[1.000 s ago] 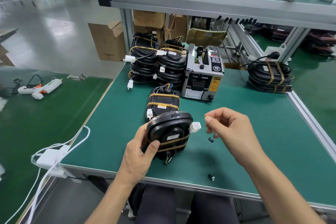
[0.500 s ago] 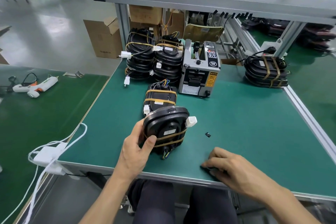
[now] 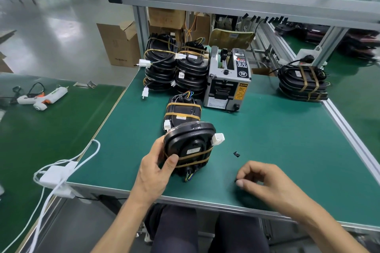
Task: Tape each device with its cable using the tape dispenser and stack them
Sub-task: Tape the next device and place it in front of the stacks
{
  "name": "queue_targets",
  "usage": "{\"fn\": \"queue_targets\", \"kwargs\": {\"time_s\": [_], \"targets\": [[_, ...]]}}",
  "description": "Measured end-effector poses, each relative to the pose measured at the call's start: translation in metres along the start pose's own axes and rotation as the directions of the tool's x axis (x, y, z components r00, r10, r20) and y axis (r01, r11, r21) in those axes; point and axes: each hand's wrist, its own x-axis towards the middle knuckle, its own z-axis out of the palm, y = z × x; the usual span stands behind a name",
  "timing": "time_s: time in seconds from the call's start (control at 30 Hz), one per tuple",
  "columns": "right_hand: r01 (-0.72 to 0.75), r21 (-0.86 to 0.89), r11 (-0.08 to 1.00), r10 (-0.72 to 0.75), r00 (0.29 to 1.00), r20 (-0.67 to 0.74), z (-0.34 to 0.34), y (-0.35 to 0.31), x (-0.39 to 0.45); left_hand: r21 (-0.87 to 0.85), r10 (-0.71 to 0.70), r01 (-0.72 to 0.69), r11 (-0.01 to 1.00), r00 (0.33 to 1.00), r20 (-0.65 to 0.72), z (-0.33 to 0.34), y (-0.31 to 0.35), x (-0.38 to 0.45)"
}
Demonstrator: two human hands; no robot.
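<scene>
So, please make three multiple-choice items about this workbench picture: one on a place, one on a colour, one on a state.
1. Where is the tape dispenser?
A. right of the two stacks at the back
B. on the left table
C. on the upper shelf

2. What colour is the connector on the held device?
A. red
B. white
C. blue

3. What is the left hand doing?
A. lying flat on the mat
B. pressing the dispenser
C. gripping the taped device

Key: 1 A, it stands beside the stacked devices. 2 B, the plug is white. 3 C, thumb and fingers curl round it.
</scene>
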Motion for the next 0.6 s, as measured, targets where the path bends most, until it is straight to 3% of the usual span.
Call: {"fn": "queue_targets", "kwargs": {"time_s": [0.07, 0.13, 0.27, 0.47, 0.6], "targets": [[0.002, 0.221, 0.975, 0.018, 0.996, -0.09, -0.003, -0.018, 0.007, 0.006, 0.004, -0.003, 1.0, 1.0, -0.006, 0.0, -0.001, 0.0], [0.058, 0.332, 0.942, 0.015, 0.977, -0.215, -0.008, -0.039, 0.017, 0.015, 0.006, -0.006, 1.0, 1.0, -0.008, 0.0, -0.002, 0.0], [0.232, 0.312, 0.921, -0.111, 0.926, -0.361, -0.013, -0.08, 0.042, 0.023, 0.009, -0.009, 1.0, 1.0, -0.005, -0.001, -0.004, 0.001], [0.438, 0.177, 0.881, -0.359, 0.864, -0.353, 0.0, -0.128, 0.068, 0.034, 0.007, -0.007, 0.999, 1.0, 0.004, -0.001, -0.003, 0.001], [0.411, 0.35, 0.842, -0.311, 0.899, -0.307, 0.0, -0.132, 0.075, 0.022, 0.012, -0.012, 1.0, 1.0, 0.006, 0.0, 0.0, 0.0]]}}
